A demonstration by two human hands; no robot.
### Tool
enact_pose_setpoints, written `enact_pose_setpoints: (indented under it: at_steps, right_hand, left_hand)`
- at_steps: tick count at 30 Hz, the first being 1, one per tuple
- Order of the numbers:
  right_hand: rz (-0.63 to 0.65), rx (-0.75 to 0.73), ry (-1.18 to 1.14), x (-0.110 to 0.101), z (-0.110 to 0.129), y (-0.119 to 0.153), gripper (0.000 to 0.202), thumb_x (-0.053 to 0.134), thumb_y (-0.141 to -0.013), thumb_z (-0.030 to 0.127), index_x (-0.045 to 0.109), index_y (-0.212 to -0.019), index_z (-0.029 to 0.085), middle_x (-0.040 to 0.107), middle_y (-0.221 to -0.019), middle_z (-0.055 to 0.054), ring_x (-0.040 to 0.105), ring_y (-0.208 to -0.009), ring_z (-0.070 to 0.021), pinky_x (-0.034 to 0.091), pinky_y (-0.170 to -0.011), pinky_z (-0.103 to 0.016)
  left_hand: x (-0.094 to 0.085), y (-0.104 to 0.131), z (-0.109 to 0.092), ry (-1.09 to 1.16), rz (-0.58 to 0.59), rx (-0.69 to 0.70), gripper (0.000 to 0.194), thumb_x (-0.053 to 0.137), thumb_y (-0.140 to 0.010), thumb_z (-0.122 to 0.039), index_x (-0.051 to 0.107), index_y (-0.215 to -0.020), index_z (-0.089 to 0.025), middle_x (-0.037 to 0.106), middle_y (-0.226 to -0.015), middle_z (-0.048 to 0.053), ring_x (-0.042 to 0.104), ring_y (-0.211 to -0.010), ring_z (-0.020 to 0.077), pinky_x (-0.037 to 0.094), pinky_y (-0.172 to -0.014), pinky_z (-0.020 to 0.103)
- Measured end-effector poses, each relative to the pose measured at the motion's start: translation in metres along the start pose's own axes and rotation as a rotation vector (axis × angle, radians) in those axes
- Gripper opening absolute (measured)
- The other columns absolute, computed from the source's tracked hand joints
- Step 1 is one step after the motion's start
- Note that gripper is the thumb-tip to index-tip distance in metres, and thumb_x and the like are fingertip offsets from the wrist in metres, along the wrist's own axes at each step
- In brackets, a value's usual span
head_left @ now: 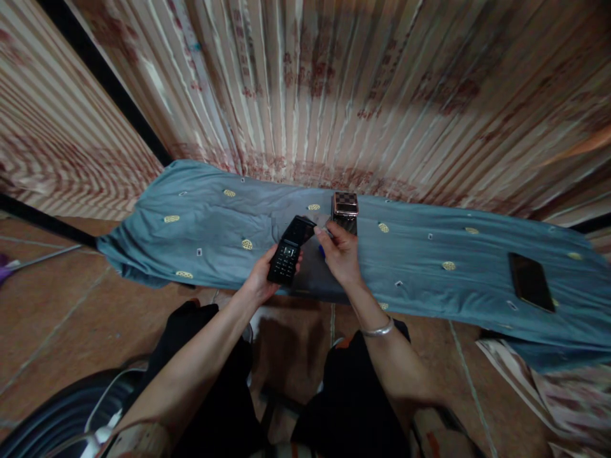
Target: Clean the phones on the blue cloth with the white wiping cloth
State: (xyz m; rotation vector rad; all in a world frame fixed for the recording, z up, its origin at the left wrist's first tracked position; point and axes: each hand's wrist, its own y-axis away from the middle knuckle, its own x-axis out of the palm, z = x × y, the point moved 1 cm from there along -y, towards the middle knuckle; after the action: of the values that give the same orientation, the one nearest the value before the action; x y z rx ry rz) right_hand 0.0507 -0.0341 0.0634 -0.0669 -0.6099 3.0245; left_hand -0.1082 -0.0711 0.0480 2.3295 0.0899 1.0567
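Observation:
My left hand [261, 277] is wrapped round an unfolded black flip phone [284, 259], keypad facing up and its lid tilted away from me. Close to the lid's right edge, my right hand [340, 254] pinches with thumb and forefinger. A thin, dark, glossy piece [309, 230] reaches from the lid to those fingertips; I cannot make out whether it is a film or part of the phone. Just beyond my right hand stands a brown checkered item with shiny edges [345, 203], its lower part partly hidden by my fingers. A small blue bit shows beside my right palm.
A blue-green cloth [420, 248] with yellow prints covers the long low surface before me. On its right lies a dark smartphone [531, 281]. Pleated curtains [305, 95] hang behind, and a black pole [105, 83] slants at left. A black ringed object [52, 413] and white cable sit lower left.

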Motion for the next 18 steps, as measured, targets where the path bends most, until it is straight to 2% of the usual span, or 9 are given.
enact_pose_setpoints:
  at_steps: [3, 5, 9, 12, 14, 18]
  right_hand:
    - [0.078, -0.088, 0.119, 0.004, 0.001, 0.010, 0.018, 0.061, -0.092, 0.036, 0.073, -0.085, 0.025, 0.071, -0.080, 0.001, 0.067, -0.084, -0.0196, 0.055, -0.083, -0.031]
    - [0.149, -0.171, 0.237, 0.008, 0.000, 0.016, 0.020, 0.056, -0.095, 0.033, 0.075, -0.096, 0.027, 0.076, -0.092, -0.001, 0.069, -0.093, -0.0211, 0.057, -0.089, -0.034]
    - [0.281, -0.422, 0.400, 0.017, 0.003, 0.030, 0.031, 0.045, -0.101, 0.024, 0.073, -0.116, 0.023, 0.077, -0.111, -0.005, 0.069, -0.109, -0.0210, 0.056, -0.100, -0.035]
    - [0.332, -0.575, 0.469, 0.024, 0.004, 0.039, 0.037, 0.039, -0.103, 0.018, 0.071, -0.121, 0.017, 0.075, -0.121, -0.009, 0.066, -0.119, -0.0205, 0.053, -0.108, -0.035]
    - [0.376, -0.598, 0.518, 0.027, 0.003, 0.044, 0.038, 0.038, -0.103, 0.016, 0.071, -0.122, 0.016, 0.074, -0.124, -0.010, 0.065, -0.122, -0.0205, 0.052, -0.111, -0.036]
    - [0.465, -0.533, 0.524, 0.029, -0.004, 0.052, 0.037, 0.041, -0.102, 0.017, 0.071, -0.122, 0.019, 0.075, -0.124, -0.009, 0.065, -0.121, -0.0201, 0.054, -0.109, -0.037]
  left_hand:
    - [-0.002, -0.003, 0.000, 0.013, 0.000, -0.008, 0.048, 0.033, -0.104, -0.036, 0.063, -0.127, -0.005, 0.076, -0.095, 0.019, 0.074, -0.081, 0.0243, 0.062, -0.073, 0.037]
    - [-0.003, -0.005, 0.000, 0.019, -0.015, 0.006, 0.047, 0.038, -0.103, -0.042, 0.067, -0.119, -0.009, 0.076, -0.092, 0.016, 0.074, -0.078, 0.0233, 0.062, -0.073, 0.036]
    - [0.000, -0.005, -0.004, 0.077, -0.143, 0.024, 0.047, 0.039, -0.102, -0.048, 0.070, -0.101, -0.013, 0.070, -0.069, 0.006, 0.068, -0.063, 0.0181, 0.059, -0.069, 0.030]
    - [0.008, -0.001, -0.010, 0.125, -0.233, 0.042, 0.051, 0.034, -0.104, -0.047, 0.070, -0.107, -0.011, 0.068, -0.064, 0.004, 0.069, -0.065, 0.0195, 0.060, -0.073, 0.032]
    - [0.013, 0.002, -0.014, 0.130, -0.216, 0.030, 0.058, 0.029, -0.104, -0.049, 0.068, -0.116, -0.008, 0.072, -0.072, 0.008, 0.073, -0.074, 0.0226, 0.061, -0.077, 0.035]
    - [0.014, 0.002, -0.017, 0.090, -0.117, 0.015, 0.071, 0.018, -0.103, -0.055, 0.065, -0.127, -0.007, 0.076, -0.088, 0.015, 0.075, -0.086, 0.0259, 0.061, -0.081, 0.039]
